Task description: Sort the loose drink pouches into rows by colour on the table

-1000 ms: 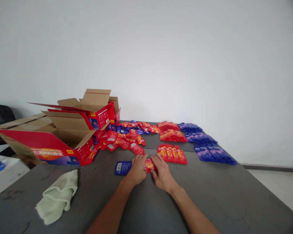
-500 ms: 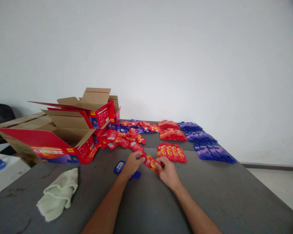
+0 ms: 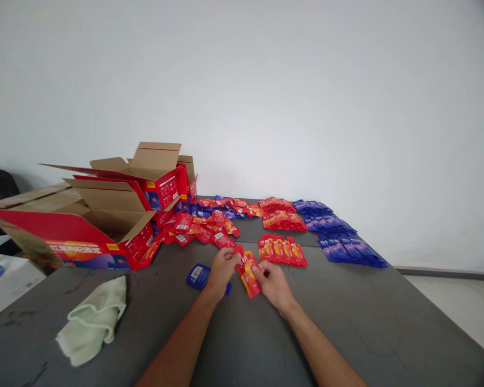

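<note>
Between my two hands is a red sachet (image 3: pixel 248 271) with an orange picture, its printed front facing me. My left hand (image 3: pixel 221 269) pinches its upper left end, and my right hand (image 3: pixel 273 284) grips its right edge with the thumb on top. Partly covered by my left hand, blue sachets (image 3: pixel 197 275) lie on the dark table. Just beyond my right hand is a neat row of overlapping red sachets (image 3: pixel 282 251). A loose heap of red sachets (image 3: pixel 204 230) lies beyond my left hand, some with barcodes showing.
Open red cartons (image 3: pixel 105 231) stand at the left, flaps raised. A pale green cloth (image 3: pixel 94 320) lies in front of them. Stacked red sachets (image 3: pixel 284 221) and rows of blue sachets (image 3: pixel 350 250) sit at the back right. Behind the table (image 3: pixel 367 322) rises a white wall.
The red sachet has turned from lying slantwise to more upright, its front now showing more fully. Both hands stay on it; the view has shifted slightly.
</note>
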Action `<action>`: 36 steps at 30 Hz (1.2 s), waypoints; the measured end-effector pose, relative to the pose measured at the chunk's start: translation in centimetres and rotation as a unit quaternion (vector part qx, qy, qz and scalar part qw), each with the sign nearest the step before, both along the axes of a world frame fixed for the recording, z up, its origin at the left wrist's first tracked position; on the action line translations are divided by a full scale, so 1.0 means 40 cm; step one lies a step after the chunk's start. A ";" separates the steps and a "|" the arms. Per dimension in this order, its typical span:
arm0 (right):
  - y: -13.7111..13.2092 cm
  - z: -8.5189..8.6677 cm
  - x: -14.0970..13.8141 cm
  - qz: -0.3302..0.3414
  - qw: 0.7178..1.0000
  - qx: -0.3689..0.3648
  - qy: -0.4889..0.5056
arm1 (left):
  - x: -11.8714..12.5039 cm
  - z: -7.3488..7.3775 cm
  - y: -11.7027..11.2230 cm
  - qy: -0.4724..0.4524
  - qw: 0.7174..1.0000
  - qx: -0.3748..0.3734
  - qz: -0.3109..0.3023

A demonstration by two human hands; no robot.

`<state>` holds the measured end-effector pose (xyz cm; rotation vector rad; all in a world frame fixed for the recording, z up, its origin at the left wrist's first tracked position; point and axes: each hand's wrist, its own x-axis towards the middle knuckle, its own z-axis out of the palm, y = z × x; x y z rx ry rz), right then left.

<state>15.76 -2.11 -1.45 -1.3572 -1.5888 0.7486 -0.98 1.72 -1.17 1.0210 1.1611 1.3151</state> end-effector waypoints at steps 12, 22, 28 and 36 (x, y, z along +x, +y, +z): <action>-0.016 -0.010 -0.006 0.171 0.975 -0.136 0.044 | -0.007 -0.010 0.003 0.007 0.996 0.070 0.054; -0.020 -0.007 -0.002 0.161 0.965 -0.193 0.070 | -0.015 -0.029 0.011 -0.036 0.998 0.049 -0.006; -0.027 0.010 -0.015 0.176 0.956 -0.213 0.098 | -0.006 -0.031 0.018 0.001 0.994 0.087 0.061; -0.038 0.013 -0.024 0.180 0.950 -0.229 0.111 | -0.002 0.005 -0.003 -0.125 0.991 0.022 0.046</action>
